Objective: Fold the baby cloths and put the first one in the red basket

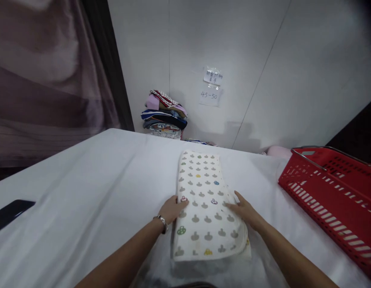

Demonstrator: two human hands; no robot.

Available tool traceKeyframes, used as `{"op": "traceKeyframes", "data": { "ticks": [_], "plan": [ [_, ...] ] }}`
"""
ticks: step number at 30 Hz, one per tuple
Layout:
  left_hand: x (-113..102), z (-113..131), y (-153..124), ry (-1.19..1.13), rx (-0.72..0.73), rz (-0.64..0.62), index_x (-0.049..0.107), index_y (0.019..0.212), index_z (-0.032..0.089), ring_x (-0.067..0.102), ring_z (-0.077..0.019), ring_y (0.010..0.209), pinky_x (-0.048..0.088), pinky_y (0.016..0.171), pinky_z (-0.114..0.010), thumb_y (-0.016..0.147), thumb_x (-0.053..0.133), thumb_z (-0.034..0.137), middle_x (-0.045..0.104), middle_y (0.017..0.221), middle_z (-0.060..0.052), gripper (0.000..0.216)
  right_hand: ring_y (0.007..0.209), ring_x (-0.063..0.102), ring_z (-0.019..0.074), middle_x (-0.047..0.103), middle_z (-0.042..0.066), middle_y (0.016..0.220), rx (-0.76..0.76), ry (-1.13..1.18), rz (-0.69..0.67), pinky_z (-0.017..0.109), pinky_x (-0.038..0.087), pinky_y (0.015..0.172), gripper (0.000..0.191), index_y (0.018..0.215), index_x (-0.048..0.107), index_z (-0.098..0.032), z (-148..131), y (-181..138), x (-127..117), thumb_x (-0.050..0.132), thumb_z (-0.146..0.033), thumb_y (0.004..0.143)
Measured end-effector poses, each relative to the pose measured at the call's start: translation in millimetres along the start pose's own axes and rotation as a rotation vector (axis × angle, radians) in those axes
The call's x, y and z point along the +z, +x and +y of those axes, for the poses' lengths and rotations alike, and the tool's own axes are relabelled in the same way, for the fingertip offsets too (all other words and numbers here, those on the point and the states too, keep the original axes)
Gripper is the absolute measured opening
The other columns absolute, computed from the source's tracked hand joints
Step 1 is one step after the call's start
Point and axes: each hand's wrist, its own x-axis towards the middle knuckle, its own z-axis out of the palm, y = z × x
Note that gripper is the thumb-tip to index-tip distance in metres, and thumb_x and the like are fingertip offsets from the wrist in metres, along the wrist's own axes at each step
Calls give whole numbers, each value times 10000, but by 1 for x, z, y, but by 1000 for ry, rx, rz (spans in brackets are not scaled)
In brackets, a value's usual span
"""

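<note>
A folded white cloth (200, 224) with grey and a few coloured mushroom prints lies lengthwise on the white-covered table (92, 192). At its left edge, my left hand (173, 208) grips it, thumb on top and the other fingers mostly hidden at the edge. A metal bracelet (162, 223) circles that wrist. My right hand (244, 210) holds the opposite edge, its thumb on the print and one finger stretched up beside it. Under the near right corner, a lower layer of cloth sticks out.
To the right stands a red plastic basket (332, 200) with metal handles. A dark phone-like object (11, 212) lies at the left edge. Beyond the table, folded clothes (166, 114) are stacked by the wall, where paper notes (210, 96) hang. A curtain (47, 80) hangs at left.
</note>
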Motion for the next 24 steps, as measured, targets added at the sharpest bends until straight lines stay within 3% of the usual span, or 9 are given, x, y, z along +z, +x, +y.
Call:
{"op": "traceKeyframes", "data": {
  "ticks": [4, 7, 9, 13, 15, 17, 19, 20, 24],
  "plan": [
    [3, 0, 6, 26, 5, 45, 581, 884, 158, 633, -177, 772, 470, 627, -249, 700, 582, 305, 677, 890, -56, 236, 922, 649, 243, 647, 71, 1063, 1, 200, -46, 363, 498, 855, 993, 1447, 120, -319, 3, -22, 5, 666, -325, 618],
    [-15, 4, 10, 39, 4, 68, 579, 854, 159, 623, -156, 704, 456, 577, -228, 692, 549, 223, 675, 830, -43, 177, 948, 639, 265, 653, 65, 1081, -15, 497, -112, 385, 499, 853, 1018, 1445, 131, -286, -7, -43, 22, 700, -286, 601],
    [-41, 10, 16, 92, 2, 64, 583, 828, 153, 609, -147, 640, 442, 534, -219, 692, 537, 221, 662, 755, -32, 159, 928, 643, 266, 655, 58, 1099, -32, 690, -205, 392, 509, 822, 943, 1405, 246, -267, -12, -57, 46, 728, -281, 595],
    [-113, 15, 34, 223, -17, 105, 602, 809, 141, 594, -166, 601, 427, 507, -233, 677, 555, 297, 645, 696, -41, 209, 704, 673, 211, 702, -13, 946, 15, 830, -414, 318, 520, 583, 669, 1196, 486, -359, -9, -79, 122, 743, -276, 584],
    [-145, 10, 43, 256, -27, 137, 609, 838, 148, 606, -194, 635, 434, 519, -251, 636, 583, 319, 661, 728, -58, 266, 667, 672, 203, 708, -39, 782, 71, 835, -528, 293, 506, 552, 631, 1127, 529, -369, -6, -87, 155, 754, -247, 551],
    [-167, -1, 49, 290, -70, 146, 620, 818, 164, 618, -218, 655, 448, 530, -269, 594, 606, 397, 675, 736, -69, 324, 649, 672, 216, 700, -31, 706, 95, 742, -672, 295, 500, 523, 535, 1034, 586, -330, -9, -90, 171, 762, -239, 537],
    [-179, -14, 52, 335, -102, 151, 627, 770, 169, 628, -240, 683, 461, 552, -287, 556, 612, 506, 685, 758, -88, 400, 616, 662, 209, 697, -6, 696, -7, 624, -691, 289, 487, 503, 382, 943, 631, -269, -20, -82, 163, 744, -281, 579],
    [-181, -22, 52, 359, -105, 151, 630, 754, 169, 630, -248, 698, 465, 564, -295, 544, 602, 559, 688, 775, -97, 443, 601, 652, 190, 694, 3, 700, -110, 575, -620, 282, 481, 511, 316, 915, 644, -243, -28, -73, 150, 722, -309, 615],
    [-178, -46, 46, 408, -65, 193, 643, 847, 162, 630, -258, 725, 477, 600, -325, 564, 528, 651, 689, 852, -109, 576, 708, 619, 169, 678, 15, 748, -489, 311, -70, 299, 486, 633, 276, 920, 643, -185, -66, -2, 73, 637, -347, 697]
  ]
}}
